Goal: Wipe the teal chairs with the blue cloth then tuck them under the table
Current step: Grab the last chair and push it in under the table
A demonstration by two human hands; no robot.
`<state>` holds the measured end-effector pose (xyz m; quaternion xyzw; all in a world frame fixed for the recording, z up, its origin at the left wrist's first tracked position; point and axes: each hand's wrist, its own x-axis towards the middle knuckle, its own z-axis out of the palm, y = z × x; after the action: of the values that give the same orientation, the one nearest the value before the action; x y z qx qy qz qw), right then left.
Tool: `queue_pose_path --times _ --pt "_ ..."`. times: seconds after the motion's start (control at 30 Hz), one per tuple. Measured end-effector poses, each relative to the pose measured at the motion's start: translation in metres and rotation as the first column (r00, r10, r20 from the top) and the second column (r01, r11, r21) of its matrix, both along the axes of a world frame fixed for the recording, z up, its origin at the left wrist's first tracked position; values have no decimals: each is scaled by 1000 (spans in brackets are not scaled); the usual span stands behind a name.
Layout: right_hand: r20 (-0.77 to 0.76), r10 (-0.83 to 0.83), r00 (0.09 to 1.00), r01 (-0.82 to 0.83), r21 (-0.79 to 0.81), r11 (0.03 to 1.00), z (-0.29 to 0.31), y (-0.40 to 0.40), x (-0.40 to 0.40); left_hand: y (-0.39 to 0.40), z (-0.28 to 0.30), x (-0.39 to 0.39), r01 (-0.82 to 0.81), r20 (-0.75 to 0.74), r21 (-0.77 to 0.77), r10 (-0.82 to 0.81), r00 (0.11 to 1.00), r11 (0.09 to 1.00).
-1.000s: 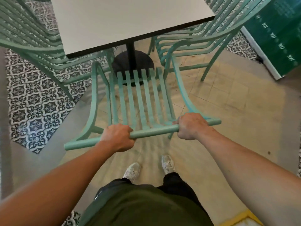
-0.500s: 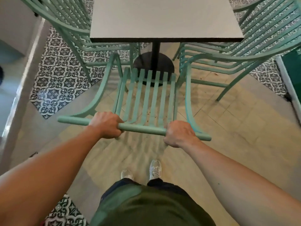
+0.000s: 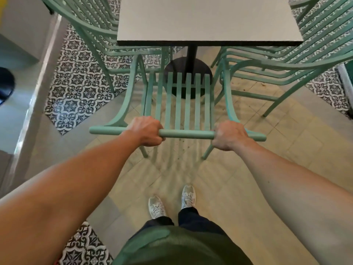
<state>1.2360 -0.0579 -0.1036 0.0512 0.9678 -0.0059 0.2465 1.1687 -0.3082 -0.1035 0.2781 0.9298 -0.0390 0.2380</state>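
A teal slatted chair [image 3: 188, 104] stands in front of me, facing the grey square table [image 3: 208, 20]. Its seat front reaches the table's black round base [image 3: 178, 67], just short of the tabletop's near edge. My left hand [image 3: 146, 131] grips the chair's top back rail left of centre. My right hand [image 3: 228, 135] grips the same rail near its right end. Another teal chair [image 3: 99, 35] stands at the table's left side and one more teal chair [image 3: 298, 58] at its right. No blue cloth is in view.
The side chairs' legs and arms flank the middle chair closely. A grey raised ledge [image 3: 24, 96] runs along the left. Patterned tiles [image 3: 80, 87] border the beige floor. My feet [image 3: 172, 203] stand behind the chair. A green panel [image 3: 349, 73] shows at the right edge.
The chair has swung from a leftward slant to square with the table and moved closer to the table's base. Both hands kept their grip on the back rail.
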Motion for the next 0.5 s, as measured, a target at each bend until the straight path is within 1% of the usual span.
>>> queue_pose_path --times 0.2,0.5 --pt "-29 0 1000 1 35 999 4 9 -26 11 -5 -29 15 -20 26 -14 1000 1000" --pt "-63 -16 998 18 29 999 6 14 -49 16 -7 -59 23 -51 43 -21 998 999"
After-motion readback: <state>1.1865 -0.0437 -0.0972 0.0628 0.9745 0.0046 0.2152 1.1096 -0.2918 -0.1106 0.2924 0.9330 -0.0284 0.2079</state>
